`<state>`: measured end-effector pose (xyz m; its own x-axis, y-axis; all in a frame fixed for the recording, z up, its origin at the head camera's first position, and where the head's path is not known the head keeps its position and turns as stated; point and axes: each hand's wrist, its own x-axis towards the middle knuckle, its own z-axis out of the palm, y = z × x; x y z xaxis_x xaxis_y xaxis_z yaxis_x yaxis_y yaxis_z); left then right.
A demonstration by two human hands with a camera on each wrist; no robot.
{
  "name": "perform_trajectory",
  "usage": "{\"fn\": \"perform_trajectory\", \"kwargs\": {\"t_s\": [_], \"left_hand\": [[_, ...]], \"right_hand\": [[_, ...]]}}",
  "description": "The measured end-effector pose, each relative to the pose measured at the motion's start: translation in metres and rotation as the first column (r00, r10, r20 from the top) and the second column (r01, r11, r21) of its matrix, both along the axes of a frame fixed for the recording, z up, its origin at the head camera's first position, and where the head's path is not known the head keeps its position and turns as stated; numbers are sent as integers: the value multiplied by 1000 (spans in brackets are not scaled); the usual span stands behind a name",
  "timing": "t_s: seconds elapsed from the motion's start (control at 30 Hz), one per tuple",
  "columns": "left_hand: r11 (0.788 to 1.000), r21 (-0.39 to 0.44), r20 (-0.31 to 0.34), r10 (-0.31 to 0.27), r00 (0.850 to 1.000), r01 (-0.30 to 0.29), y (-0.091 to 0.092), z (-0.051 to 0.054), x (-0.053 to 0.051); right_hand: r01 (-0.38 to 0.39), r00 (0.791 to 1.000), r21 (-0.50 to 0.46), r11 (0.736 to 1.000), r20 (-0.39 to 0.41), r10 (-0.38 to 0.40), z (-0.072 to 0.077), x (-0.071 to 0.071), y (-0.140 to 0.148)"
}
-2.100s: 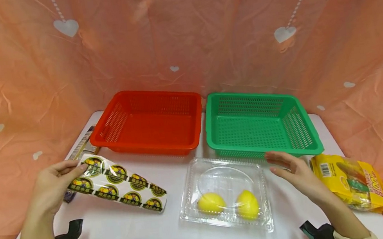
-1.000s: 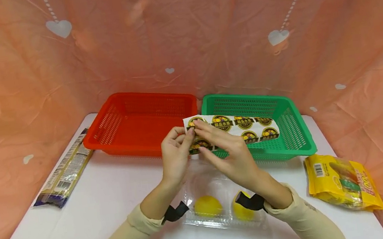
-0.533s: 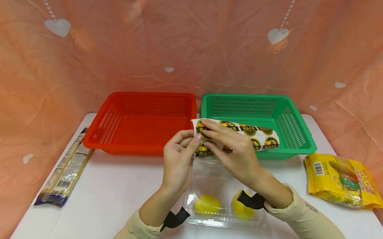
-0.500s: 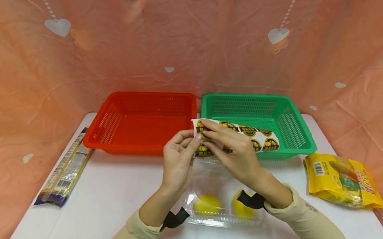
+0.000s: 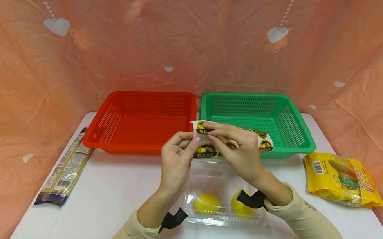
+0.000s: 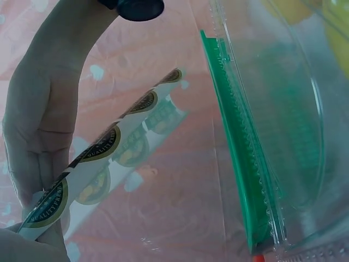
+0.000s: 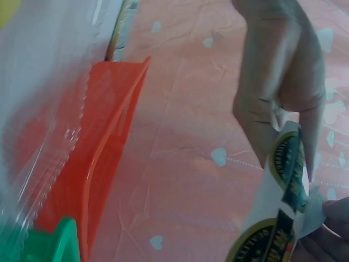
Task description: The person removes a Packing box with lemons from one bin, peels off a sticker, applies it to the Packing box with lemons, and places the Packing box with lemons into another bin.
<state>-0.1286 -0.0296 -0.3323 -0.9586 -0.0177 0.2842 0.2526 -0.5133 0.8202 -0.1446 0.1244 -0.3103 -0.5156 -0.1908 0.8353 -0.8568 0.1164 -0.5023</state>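
A sheet of round fruit stickers is held up above the clear plastic box, with printed labels in rows. My left hand pinches its left end between thumb and fingers. My right hand has its thumb and fingertips on the sheet beside a label; whether a sticker edge is lifted I cannot tell. In the left wrist view the sheet is bent and slants upward. The right wrist view shows it curving near the fingertips. Below lies the closed clear box with two yellow lemon-like fruits.
Behind stand a red basket and a green basket, side by side. A yellow fruit-printed bag lies at right. A long gold and purple packet lies along the left edge of the white table.
The left hand has brought the sticker sheet from the left to the middle, where the right hand joined it. Recently the sheet has bent more, and the right fingers have shifted slightly right.
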Motion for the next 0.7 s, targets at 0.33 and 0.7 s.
{"fn": "perform_trajectory", "kwargs": {"t_s": [0.33,0.7], "left_hand": [[993,-106,8,46,999,-45,-6,-6,0],[992,57,185,96,978,-108,-104,-32,2]], "right_hand": [[11,886,-217,976,455,91,6,-3,12],[80,843,-398,914,517,151,5,6,28]]}}
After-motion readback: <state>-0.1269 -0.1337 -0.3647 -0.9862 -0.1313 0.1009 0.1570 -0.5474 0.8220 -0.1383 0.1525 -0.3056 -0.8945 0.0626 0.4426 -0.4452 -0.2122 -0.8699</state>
